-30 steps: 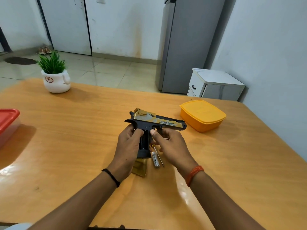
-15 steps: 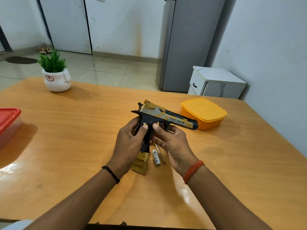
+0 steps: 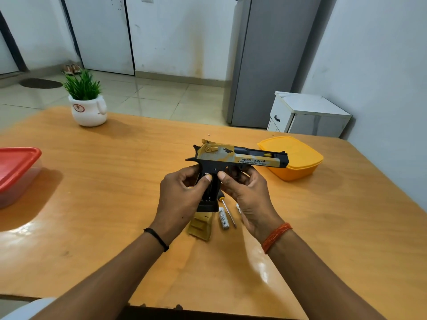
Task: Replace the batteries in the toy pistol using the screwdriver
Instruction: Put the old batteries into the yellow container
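A black and gold toy pistol (image 3: 240,157) is held above the wooden table (image 3: 92,181), barrel pointing right. My left hand (image 3: 182,199) grips the back of its black handle, thumb on the open side. My right hand (image 3: 247,192) holds the front of the handle near the trigger, thumb beside the left thumb. Below the hands on the table lie a gold cover piece (image 3: 200,226), a silver battery (image 3: 223,218) and a thin screwdriver (image 3: 227,210) with a yellow-black handle. A second white battery (image 3: 238,207) peeks out by my right hand.
An orange lidded box (image 3: 298,158) sits at the right, just behind the barrel. A red-lidded container (image 3: 16,172) stands at the left edge. A potted plant (image 3: 86,100) is at the far left of the table. Beyond are a grey fridge and a white cabinet.
Both hands have lifted the pistol off the table and levelled it, the barrel now reaching in front of the orange box. The cover, battery and screwdriver stay where they were.
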